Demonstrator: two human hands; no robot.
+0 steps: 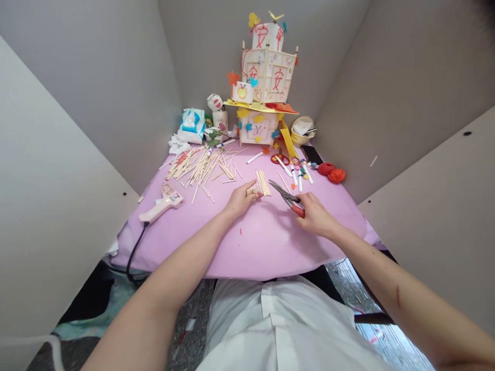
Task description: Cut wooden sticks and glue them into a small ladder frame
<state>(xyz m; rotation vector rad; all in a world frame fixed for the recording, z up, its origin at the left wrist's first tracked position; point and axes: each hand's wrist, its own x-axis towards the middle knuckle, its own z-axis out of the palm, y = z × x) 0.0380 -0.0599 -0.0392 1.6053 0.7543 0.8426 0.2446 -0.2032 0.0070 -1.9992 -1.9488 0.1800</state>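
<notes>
My left hand (238,200) is over the middle of the pink-covered table, its fingers curled around a few short pale wooden stick pieces (252,191). Just beyond its fingertips, several longer wooden sticks (263,183) lie side by side in a neat row. In my right hand (315,215) is a pair of pliers (288,197) with dark metal jaws and red handles. The jaws point left toward the row of sticks, apart from it. A loose pile of wooden sticks (199,167) spreads out to the left.
A decorated paper-and-stick lantern tower (266,77) stands at the back. A corded glue gun (162,202) lies left. White markers (293,175), red-handled scissors (279,159), red yarn balls (336,175) and a yellow bowl (302,136) are right. Wipes (192,125) sit back left; grey panels enclose the table.
</notes>
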